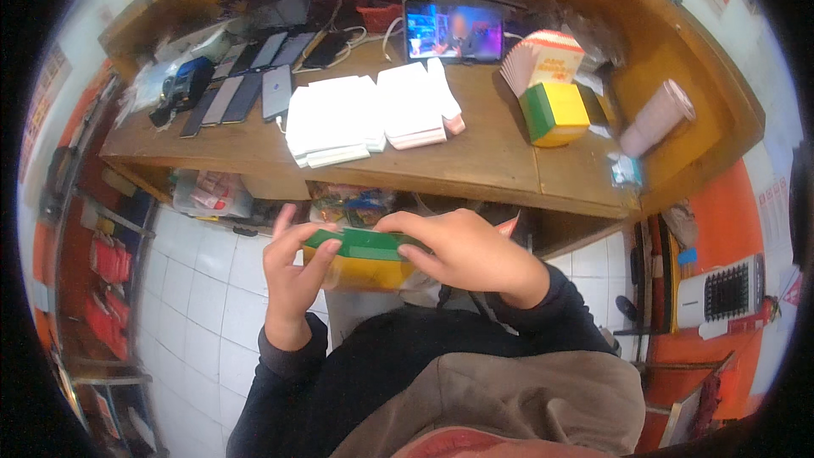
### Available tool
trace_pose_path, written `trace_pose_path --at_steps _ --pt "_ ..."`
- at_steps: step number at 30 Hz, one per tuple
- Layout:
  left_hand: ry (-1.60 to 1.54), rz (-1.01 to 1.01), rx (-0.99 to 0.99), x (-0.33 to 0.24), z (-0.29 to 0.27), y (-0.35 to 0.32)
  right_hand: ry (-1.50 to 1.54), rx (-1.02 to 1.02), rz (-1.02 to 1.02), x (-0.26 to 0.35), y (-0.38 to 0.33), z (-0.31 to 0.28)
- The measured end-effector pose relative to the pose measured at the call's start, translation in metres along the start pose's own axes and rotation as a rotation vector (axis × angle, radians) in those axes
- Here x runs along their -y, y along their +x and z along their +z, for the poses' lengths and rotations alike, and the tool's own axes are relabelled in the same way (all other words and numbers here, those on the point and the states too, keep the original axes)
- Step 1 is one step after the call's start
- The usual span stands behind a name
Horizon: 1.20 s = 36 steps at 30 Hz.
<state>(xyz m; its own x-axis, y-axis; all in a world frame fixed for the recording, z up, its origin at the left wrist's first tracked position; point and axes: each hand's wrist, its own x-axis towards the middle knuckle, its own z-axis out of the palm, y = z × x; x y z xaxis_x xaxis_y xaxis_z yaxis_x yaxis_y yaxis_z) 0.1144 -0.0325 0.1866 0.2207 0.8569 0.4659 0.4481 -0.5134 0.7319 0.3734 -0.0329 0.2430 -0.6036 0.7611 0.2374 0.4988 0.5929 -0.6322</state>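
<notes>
A green and yellow cardboard box (370,246) is held between my two hands, in front of the desk's near edge. Its green side faces up and its yellow side lies below. My left hand (291,276) grips the box's left end between thumb and fingers, with one finger raised off it. At the right end, my right hand (471,248) pinches the green part with thumb and index finger; its other fingers are hidden. A similar yellow and green box (557,114) stands on the desk at the right.
Stacks of white paper pieces (335,119) lie along the wooden desk (483,171). Several phones (244,97) are at the left, a lit tablet (454,31) at the back. Flat printed cartons (543,64) and a pink tumbler (657,117) stand right. A shelf beneath holds packets (352,203).
</notes>
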Motion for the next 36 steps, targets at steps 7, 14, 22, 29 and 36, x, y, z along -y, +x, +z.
trace_pose_path --at_steps 7,14,22,29,36 --pt "-0.184 -0.233 -0.035 -0.010 0.056 -0.011 0.170 -0.399 0.044 -0.035 -0.019 0.063" --pt "-0.371 -0.481 -0.033 -0.001 0.071 -0.014 0.063 -0.536 -0.136 -0.057 -0.030 0.082" --pt "-0.199 -0.382 0.379 -0.001 0.063 -0.015 0.113 -0.533 -0.240 -0.076 -0.036 0.107" --pt "-0.154 -0.283 0.410 -0.002 0.065 -0.017 0.115 -0.488 -0.020 -0.072 -0.038 0.110" --pt "-0.149 -0.372 0.476 0.002 0.069 -0.020 0.316 -0.382 0.054 -0.080 -0.035 0.120"
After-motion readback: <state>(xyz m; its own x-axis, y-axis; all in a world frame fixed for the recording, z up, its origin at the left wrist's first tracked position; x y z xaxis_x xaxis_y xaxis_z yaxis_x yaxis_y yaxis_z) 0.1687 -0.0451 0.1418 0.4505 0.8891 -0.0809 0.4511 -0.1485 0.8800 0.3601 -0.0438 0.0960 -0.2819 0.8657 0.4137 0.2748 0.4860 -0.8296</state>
